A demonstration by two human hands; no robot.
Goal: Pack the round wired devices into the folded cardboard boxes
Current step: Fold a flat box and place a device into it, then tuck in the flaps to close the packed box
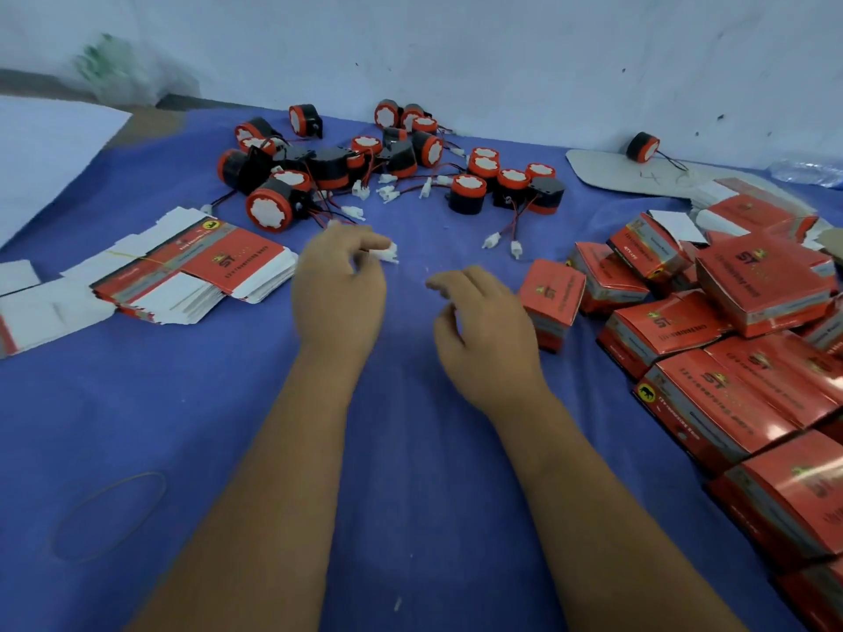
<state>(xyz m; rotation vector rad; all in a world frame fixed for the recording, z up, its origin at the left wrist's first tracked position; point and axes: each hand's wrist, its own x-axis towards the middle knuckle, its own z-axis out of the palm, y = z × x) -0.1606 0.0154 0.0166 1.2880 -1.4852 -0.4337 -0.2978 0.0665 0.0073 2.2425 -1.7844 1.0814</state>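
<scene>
Several round wired devices [383, 166], black with red rims and white faces, lie in a heap at the far middle of the blue cloth [410, 449], their red-black wires ending in white connectors. My left hand [340, 285] reaches toward the heap and pinches a white connector [385, 255] at its fingertips. My right hand [488, 330] hovers beside it, fingers curled apart and holding nothing. A folded red box [552, 303] stands just right of my right hand. Flat unfolded boxes [205, 271] lie stacked on the left.
A big pile of folded red boxes [739, 358] fills the right side. One device [642, 147] sits on a white card [611, 173] by the wall. A rubber band [109, 517] lies near left. White sheet [45, 152] at far left.
</scene>
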